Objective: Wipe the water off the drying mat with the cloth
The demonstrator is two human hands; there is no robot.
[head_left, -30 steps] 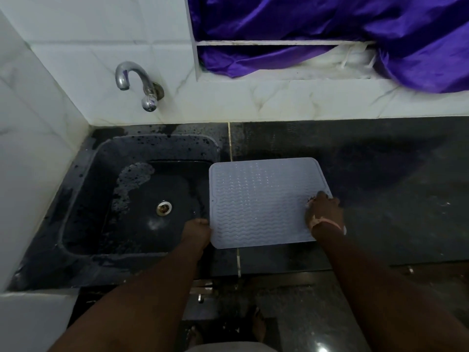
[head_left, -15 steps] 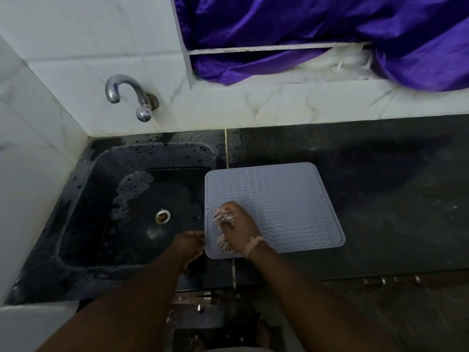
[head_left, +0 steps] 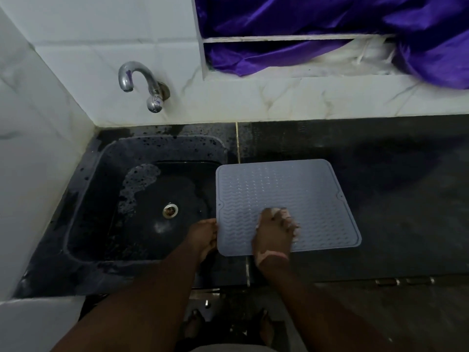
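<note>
Beside the sink (head_left: 83, 199) we pin the mat (head_left: 286, 189) edge with left hand (head_left: 203, 237) fingers, right hand (head_left: 275, 231) bunched around the cloth (head_left: 284, 212); long overlapping strokes probably work best.

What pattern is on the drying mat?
Wavy zigzag ridges, with raised dots toward the far edge of the pale grey-blue drying mat; head view.

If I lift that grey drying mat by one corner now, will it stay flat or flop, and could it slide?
The drying mat looks thin and ribbed like silicone, so it would probably droop. Its left edge overhangs the sink and the left hand grips that edge, which suggests it slides while the right hand rubs the cloth. Probably light.
</note>
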